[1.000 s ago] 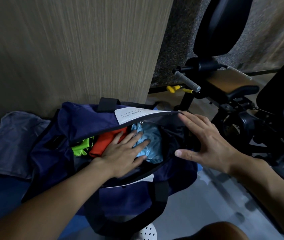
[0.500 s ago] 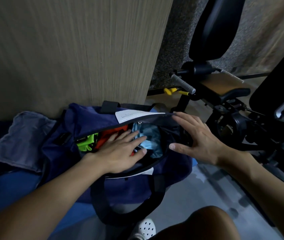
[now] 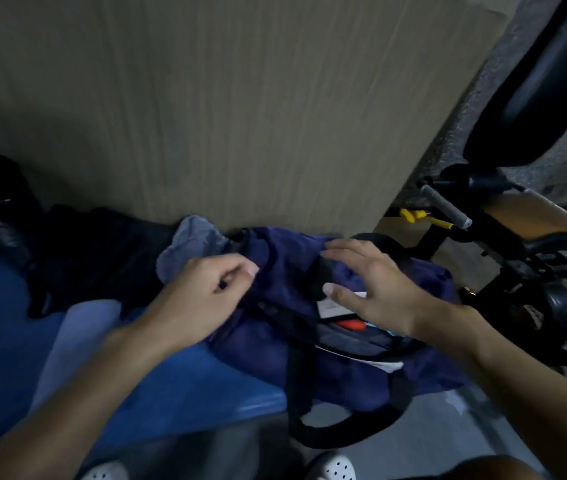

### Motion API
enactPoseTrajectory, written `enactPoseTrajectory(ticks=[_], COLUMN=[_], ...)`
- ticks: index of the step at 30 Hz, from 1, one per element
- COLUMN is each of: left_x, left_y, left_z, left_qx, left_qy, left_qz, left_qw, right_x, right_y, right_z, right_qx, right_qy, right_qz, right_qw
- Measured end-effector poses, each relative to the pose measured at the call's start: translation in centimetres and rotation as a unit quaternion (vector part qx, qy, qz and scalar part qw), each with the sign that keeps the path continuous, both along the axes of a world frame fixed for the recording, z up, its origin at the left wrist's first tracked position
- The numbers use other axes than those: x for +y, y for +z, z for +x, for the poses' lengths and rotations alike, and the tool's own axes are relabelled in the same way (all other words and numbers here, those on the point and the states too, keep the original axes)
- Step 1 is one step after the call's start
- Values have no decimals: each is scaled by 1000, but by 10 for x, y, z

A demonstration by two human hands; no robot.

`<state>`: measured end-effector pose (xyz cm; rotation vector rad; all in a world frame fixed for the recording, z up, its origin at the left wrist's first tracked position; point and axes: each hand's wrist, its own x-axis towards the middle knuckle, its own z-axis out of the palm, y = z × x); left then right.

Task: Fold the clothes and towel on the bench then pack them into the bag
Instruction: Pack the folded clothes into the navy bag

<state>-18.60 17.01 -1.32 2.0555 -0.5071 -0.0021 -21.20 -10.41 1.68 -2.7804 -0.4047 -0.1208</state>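
So the wood-grain wall panel fills most of the view, and the blue table runs along its base. A black gym machine is parked off to the right. The navy bag sits at the right end of the table, pushed up against the panel and hanging a bit over the edge, with one carry strap dangling toward the floor. Its long axis runs left to right along the wall, dipping slightly toward the right, and the mouth faces up toward the person. I'd guess it's parked there so the wall braces it while stuff gets stuffed in. A dark heap of clothes lies left of it, and a grey cloth, maybe the towel, is touching the bag's left end, so packing doesn't look finished. The right hand lies spread and relaxed over the top flap, probably holding it flat. The left hand has its fingers curled, and they seem to pinch the bag's fabric at the left end, though it's blurry. The mouth is nearly closed, with an orange garment peeking through the gap beside a white label.
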Motion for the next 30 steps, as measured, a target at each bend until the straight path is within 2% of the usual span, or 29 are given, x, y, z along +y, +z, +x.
enactPoseTrajectory(ticks=[3, 7, 14, 16, 18, 21, 23, 25, 27, 30], left_x=[48, 103, 158, 160, 160, 160, 160, 160, 160, 161], left_y=[-5, -19, -42, -47, -54, -58, -60, -62, -63, -63], left_z=[17, 36, 68, 76, 80, 83, 85, 86, 87, 87], left_qx=[-9, -22, -60, -39, -6, 17, 15, 8, 6, 5], left_qy=[70, 130, 127, 116, 106, 112, 121, 124, 125, 124], left_qz=[9, 67, 219, 303, 369, 383, 373, 372, 375, 373], left_qw=[997, 989, 965, 945, 923, 917, 920, 920, 919, 919], right_x=[52, 121, 220, 231, 231, 216, 204, 198, 197, 203], right_y=[-7, -20, -55, -65, -67, -67, -72, -77, -81, -87], right_z=[27, 62, 117, 129, 138, 145, 151, 156, 162, 171], right_qx=[14, 35, 83, 70, 46, 15, 37, 100, 125, 159], right_qy=[43, 97, 164, 165, 150, 93, 38, -26, -65, -98], right_qz=[7, 9, 10, -29, -108, -241, -275, -216, -102, 33], right_qw=[999, 995, 983, 983, 982, 966, 960, 971, 985, 982])
